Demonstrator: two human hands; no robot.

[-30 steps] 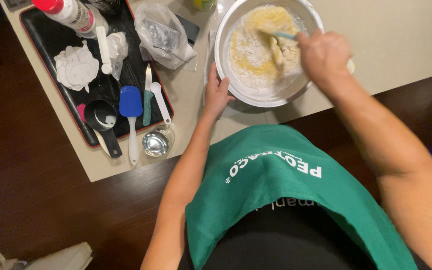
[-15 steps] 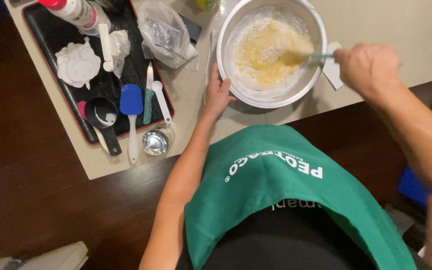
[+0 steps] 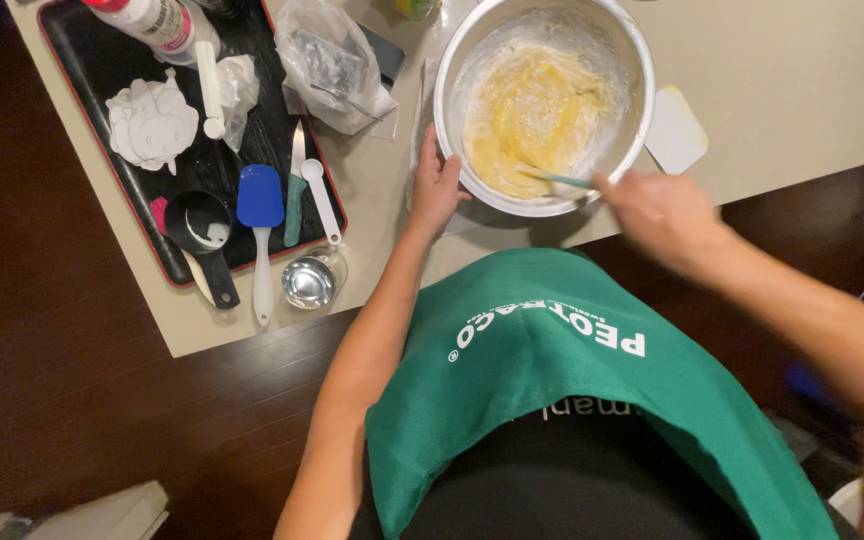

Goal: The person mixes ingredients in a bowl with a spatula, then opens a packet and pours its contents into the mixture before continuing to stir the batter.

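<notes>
Round steel mixing bowl [image 3: 620, 60] of yellow batter is sitting on the beige table [image 3: 802, 80]. Left hand [image 3: 436, 188] is pressing flat, grip open, against the bowl's outer wall. Right hand [image 3: 660, 212], just outside the bowl's rim, is gripping a slim teal-handled utensil [image 3: 558, 179] dipping into the batter.

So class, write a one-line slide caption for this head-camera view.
Left hand steadies a round metal mixing bowl of yellow batter while right hand stirs it.

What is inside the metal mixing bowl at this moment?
The metal mixing bowl holds yellow batter, white flour dusting its walls, and a utensil gripped by the right hand. The utensil's tip is buried in batter.
</notes>
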